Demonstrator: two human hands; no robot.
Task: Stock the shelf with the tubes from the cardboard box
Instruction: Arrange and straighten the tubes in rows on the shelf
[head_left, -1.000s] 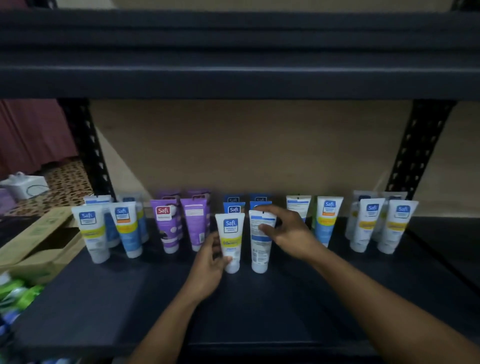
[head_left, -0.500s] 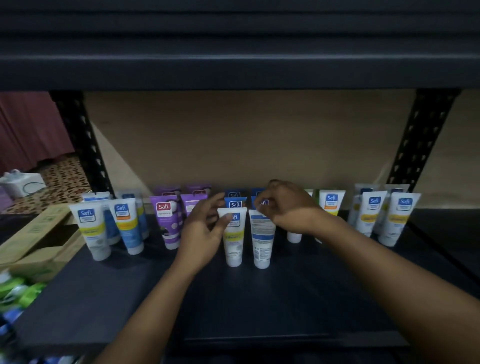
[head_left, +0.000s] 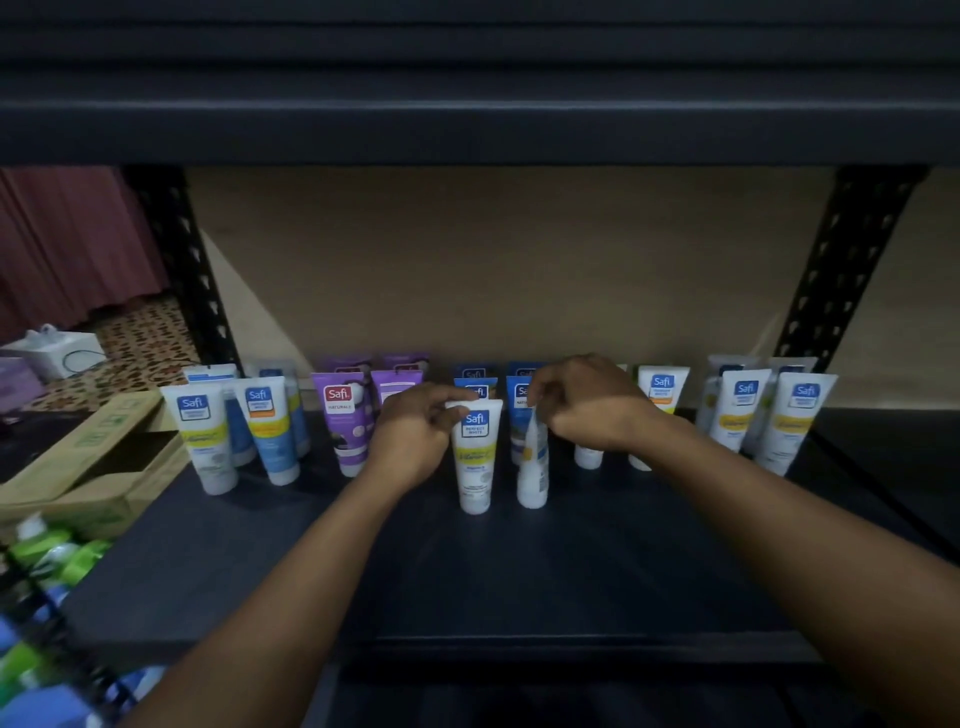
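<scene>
On the dark metal shelf (head_left: 467, 571), front centre: left hand (head_left: 410, 441) fingers are pinching the crimped top of the white, yellow-banded plastic tube (head_left: 475, 462); right hand (head_left: 587, 405) fingers are pinching the crimp of the neighbouring white-and-blue plastic tube (head_left: 532, 467). Risk: both are balancing on narrow caps, so an overdone twist could be knocking either into the rows behind. Change: the right tube is now showing edge-on, its back label facing out half a second earlier.
</scene>
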